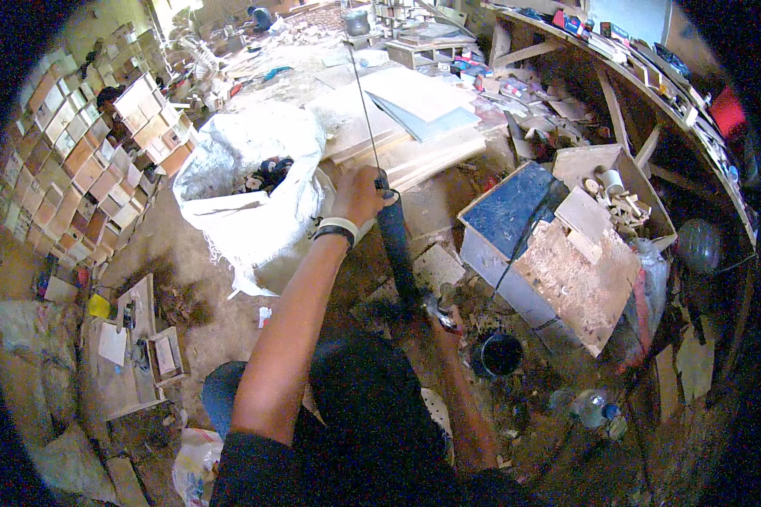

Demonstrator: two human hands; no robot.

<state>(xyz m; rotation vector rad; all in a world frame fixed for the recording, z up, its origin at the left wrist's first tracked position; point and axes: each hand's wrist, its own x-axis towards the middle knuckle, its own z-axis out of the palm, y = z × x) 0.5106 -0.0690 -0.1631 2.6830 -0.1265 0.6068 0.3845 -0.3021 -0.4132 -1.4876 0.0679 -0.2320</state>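
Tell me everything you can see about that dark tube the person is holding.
The dark tube is a long, matte black cylinder, standing nearly upright and leaning slightly. A thin metal rod rises from its top. The left hand grips the top end; the right hand meets its lower end, near the littered floor.

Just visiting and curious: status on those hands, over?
Left hand gripping top of dark tube. Right hand at its lower end. Thin rod sticks up. White sack beside.

the left hand [359, 196] grips the top of a caulking gun [395, 241]; the right hand [450, 319] is at its lower end. a woven sack [245, 182] lies left of the left hand, stacked boards [414, 118] beyond it, a wooden box [537, 253] right of both hands, a small bucket [499, 353] just right of the right hand.
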